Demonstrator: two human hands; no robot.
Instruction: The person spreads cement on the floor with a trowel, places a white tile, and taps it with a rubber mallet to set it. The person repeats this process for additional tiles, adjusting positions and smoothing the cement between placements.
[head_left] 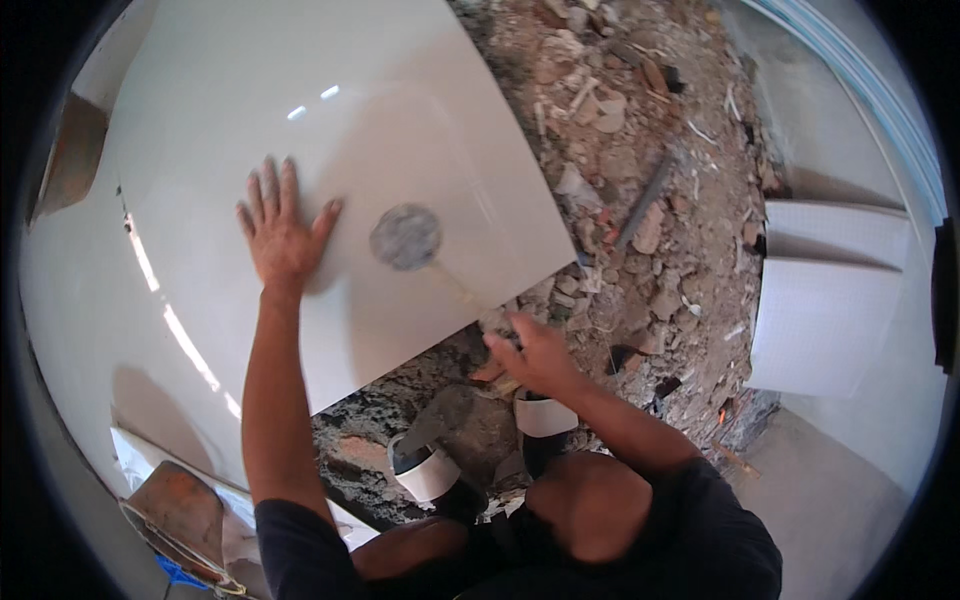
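Note:
A large glossy white floor tile (440,130) lies in front of me, its right and near edges bordering rough ground. My left hand (280,235) presses flat on the tile with fingers spread. My right hand (540,355) is closed around the handle of a mallet (405,237), just beyond the tile's near edge. The mallet's round grey head is over the tile, to the right of my left hand. Motion blurs the handle, and I cannot tell whether the head touches the surface.
Broken rubble (650,230) covers the ground to the right. White tiles (815,325) rest by the right side. A worn brownish bucket (175,510) stands at lower left, and a brown container (72,150) at far left. My feet in white-strapped sandals (430,474) are beside the tile's near edge.

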